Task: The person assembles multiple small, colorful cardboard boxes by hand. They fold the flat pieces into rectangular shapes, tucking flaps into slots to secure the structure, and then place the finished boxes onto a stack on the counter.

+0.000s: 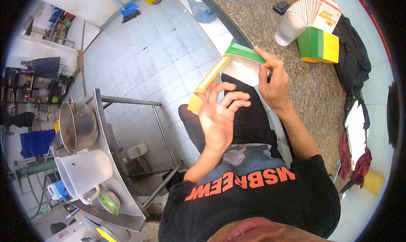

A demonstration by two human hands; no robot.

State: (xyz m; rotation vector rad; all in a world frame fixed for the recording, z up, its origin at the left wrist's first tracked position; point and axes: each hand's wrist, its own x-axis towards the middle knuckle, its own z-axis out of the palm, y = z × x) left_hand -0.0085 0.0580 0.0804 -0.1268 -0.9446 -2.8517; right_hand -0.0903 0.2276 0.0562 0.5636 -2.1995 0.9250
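Observation:
A small folded carton (242,68), with a green flap, a yellow-orange side and a white inside, is held up above my lap. My right hand (274,83) pinches its right end, index finger along the green edge and thumb below. Beside the yellow-orange side is my left hand (220,115), palm up, its fingers loosely curled and apart. The base of that hand's fingers overlaps the panel and seems to touch it. The carton's underside is hidden.
On the granite counter (313,98) at right stand a fanned stack of printed cards (315,13), a translucent cup (290,28) and green-yellow flat cartons (318,45). At left, a metal table (105,128) bears a steel pot (78,125) and a white pitcher (86,172). A broom (130,9) rests at the back.

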